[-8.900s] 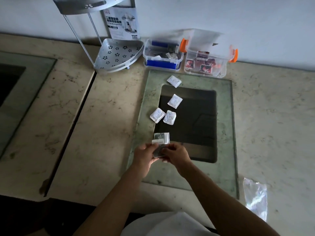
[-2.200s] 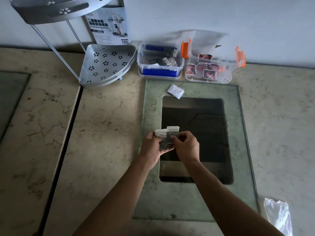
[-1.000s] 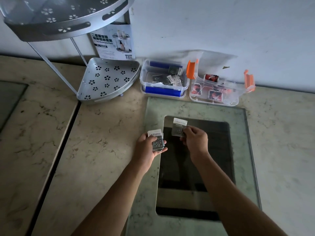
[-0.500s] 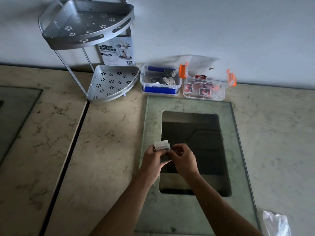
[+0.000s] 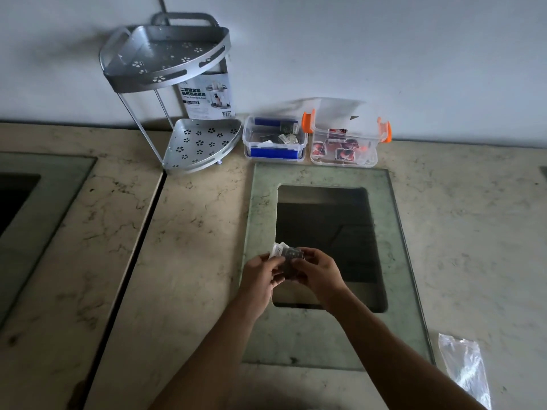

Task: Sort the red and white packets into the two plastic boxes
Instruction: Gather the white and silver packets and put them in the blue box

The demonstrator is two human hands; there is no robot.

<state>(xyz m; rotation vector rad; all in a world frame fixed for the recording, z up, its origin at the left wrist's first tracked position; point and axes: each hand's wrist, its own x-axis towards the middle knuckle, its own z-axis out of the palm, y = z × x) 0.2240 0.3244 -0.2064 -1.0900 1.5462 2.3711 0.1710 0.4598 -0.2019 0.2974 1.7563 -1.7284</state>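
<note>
I see the marble desk [image 5: 192, 261] filling most of the view, with a glass panel [image 5: 263, 220] set into it around a dark rectangular opening. At the back left stands a grey two-tier corner rack [image 5: 177, 93] against the wall, a printed label card [image 5: 207, 96] hanging behind it. Just right of the rack sit the two plastic boxes side by side, touching or nearly so: the blue-clipped box [image 5: 275, 142] holds white packets, and the orange-clipped box [image 5: 344, 146], its lid tipped up against the wall, holds red packets. A crumpled clear plastic bag [image 5: 463, 368] lies on the desk at the near right. My hands are together over the panel's near left part: the left hand [image 5: 260, 279] and right hand [image 5: 318, 273] both pinch a small stack of white packets [image 5: 288, 257], fingertips meeting on it, well apart from the boxes.
</note>
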